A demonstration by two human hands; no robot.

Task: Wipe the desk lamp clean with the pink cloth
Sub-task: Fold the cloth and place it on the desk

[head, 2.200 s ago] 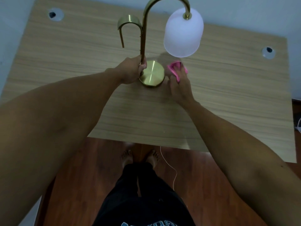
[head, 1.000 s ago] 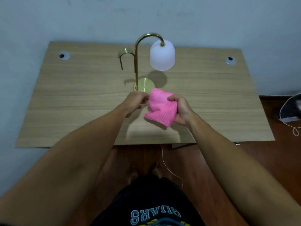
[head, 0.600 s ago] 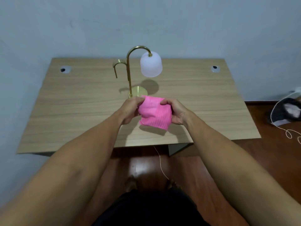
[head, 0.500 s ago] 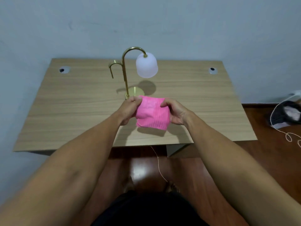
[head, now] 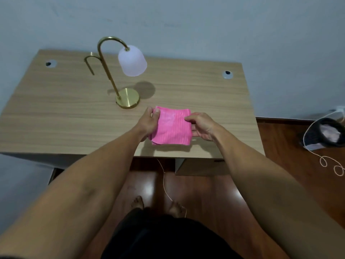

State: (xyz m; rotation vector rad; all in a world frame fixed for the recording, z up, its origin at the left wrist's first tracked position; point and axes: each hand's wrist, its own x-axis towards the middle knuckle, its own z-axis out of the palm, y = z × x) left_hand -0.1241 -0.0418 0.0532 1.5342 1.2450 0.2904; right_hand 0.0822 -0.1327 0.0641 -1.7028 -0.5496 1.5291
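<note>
The brass gooseneck desk lamp with a frosted white shade [head: 119, 75] stands on the wooden worktop [head: 56, 113], left of centre. The pink ribbed cloth [head: 172, 128] is nearer the front edge, right of the lamp's base, between the left hand [head: 148, 122] and right hand [head: 202, 126].

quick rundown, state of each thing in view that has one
desk lamp: upright on the desk, untouched, shade unlit
pink cloth: folded, held up over the desk's near edge
left hand: pinches the cloth's left edge
right hand: pinches the cloth's right edge
</note>
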